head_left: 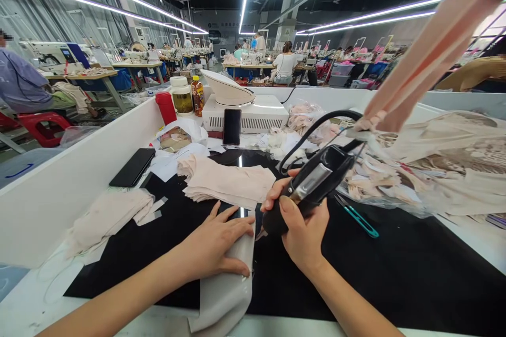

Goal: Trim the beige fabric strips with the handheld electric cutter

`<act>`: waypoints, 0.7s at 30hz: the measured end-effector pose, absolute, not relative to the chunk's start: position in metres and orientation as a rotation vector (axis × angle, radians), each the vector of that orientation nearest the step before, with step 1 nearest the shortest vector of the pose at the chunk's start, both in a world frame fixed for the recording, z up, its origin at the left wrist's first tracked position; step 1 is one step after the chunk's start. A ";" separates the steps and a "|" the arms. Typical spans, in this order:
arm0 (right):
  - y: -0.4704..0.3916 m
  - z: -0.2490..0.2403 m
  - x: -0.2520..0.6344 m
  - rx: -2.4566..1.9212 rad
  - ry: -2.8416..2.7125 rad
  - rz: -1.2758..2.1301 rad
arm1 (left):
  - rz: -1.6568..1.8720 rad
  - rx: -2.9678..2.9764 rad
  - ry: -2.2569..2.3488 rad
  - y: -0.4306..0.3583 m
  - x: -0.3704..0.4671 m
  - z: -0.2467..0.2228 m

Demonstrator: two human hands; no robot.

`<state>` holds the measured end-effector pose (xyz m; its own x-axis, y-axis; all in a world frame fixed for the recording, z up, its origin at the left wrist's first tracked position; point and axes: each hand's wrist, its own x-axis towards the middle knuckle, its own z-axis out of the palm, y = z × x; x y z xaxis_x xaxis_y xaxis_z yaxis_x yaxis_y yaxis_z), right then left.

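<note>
My left hand [221, 239] lies with fingers spread, pressing on a pale grey, glossy strip of sheet material [225, 295] that droops over the table's near edge. In my right hand [302, 226] is a black corded electric hand tool [312, 184] with a silver plate on its side. Its exact kind I cannot make out. The tool is tilted, with its rounded lower end just right of the strip. A pink fabric band [419, 58] is tied near its upper end. Beyond my left hand sits a stack of pale pink fabric pieces [231, 179].
Teal-handled thread snips [361, 218] lie on the black mat [379, 274]. Heaped fabric [454, 179] covers the right side. A folded fabric pile [113, 216] and a black flat case [133, 167] lie left. Behind stand a phone [231, 126] and a white machine [261, 115]. Low white walls surround the table.
</note>
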<state>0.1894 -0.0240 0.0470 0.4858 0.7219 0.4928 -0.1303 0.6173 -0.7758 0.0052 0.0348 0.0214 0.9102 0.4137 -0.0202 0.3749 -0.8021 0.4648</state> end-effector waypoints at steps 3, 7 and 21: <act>-0.030 0.047 0.187 -0.699 -0.926 0.624 | 0.104 2.589 0.573 0.035 0.005 0.022; -0.034 0.044 0.183 -0.681 -0.932 0.635 | 0.070 2.604 0.600 0.035 0.005 0.022; -0.036 0.045 0.181 -0.638 -0.930 0.658 | -0.055 2.548 0.641 0.034 0.009 0.033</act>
